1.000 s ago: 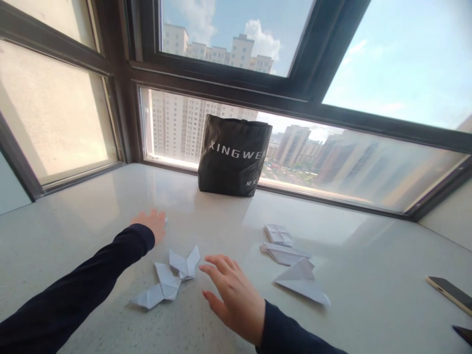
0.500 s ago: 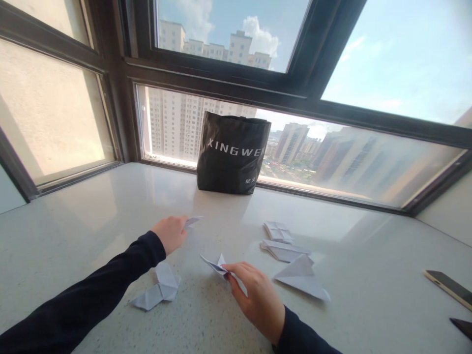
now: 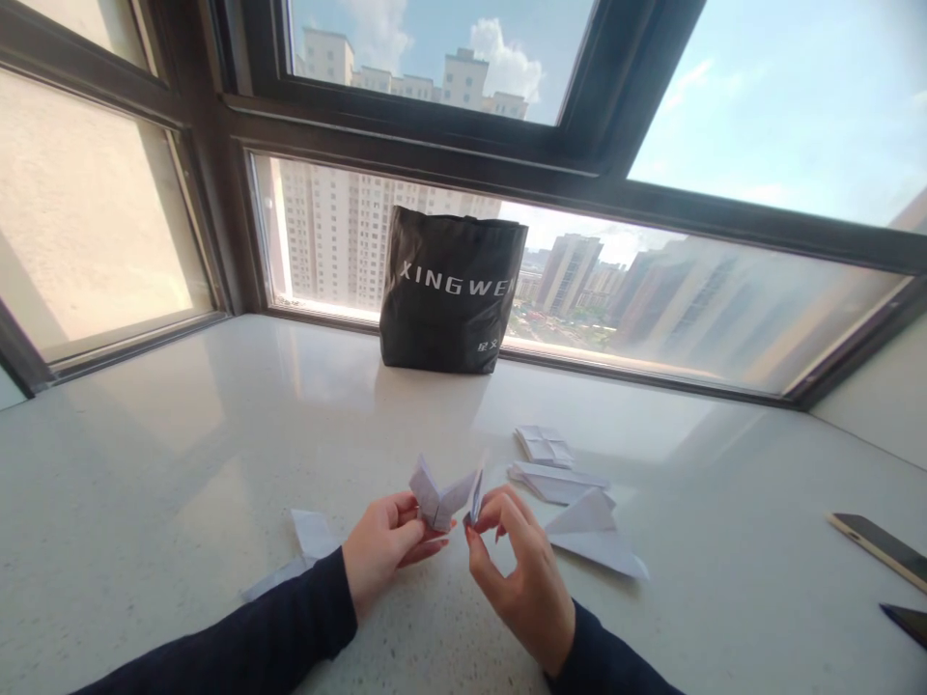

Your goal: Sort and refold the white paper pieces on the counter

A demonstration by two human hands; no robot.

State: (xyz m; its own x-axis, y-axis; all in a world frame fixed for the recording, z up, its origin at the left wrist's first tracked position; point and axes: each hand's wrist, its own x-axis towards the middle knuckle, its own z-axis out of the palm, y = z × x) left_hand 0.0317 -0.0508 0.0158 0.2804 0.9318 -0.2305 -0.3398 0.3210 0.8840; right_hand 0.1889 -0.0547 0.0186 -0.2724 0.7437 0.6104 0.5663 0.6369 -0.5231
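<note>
A small folded white paper figure point(image 3: 443, 496) is held up just above the pale stone counter point(image 3: 181, 454), between both hands. My left hand point(image 3: 380, 550) pinches its left side with thumb and fingers closed. My right hand point(image 3: 518, 569) pinches its right wing with fingertips pressed together. Both arms wear dark sleeves. Another folded white paper shape point(image 3: 308, 541) lies on the counter behind my left wrist, partly hidden by the sleeve.
A black bag with white letters point(image 3: 450, 290) stands by the window at the back. Three folded papers lie right of my hands: a small square point(image 3: 545, 446), a flat fold point(image 3: 554, 481), a pointed plane point(image 3: 598, 541). A phone point(image 3: 880, 548) lies at the right edge.
My right hand picked the paper figure off the counter. My left hand drew back from the far side and closed on the same figure. Both hands now hold it together.
</note>
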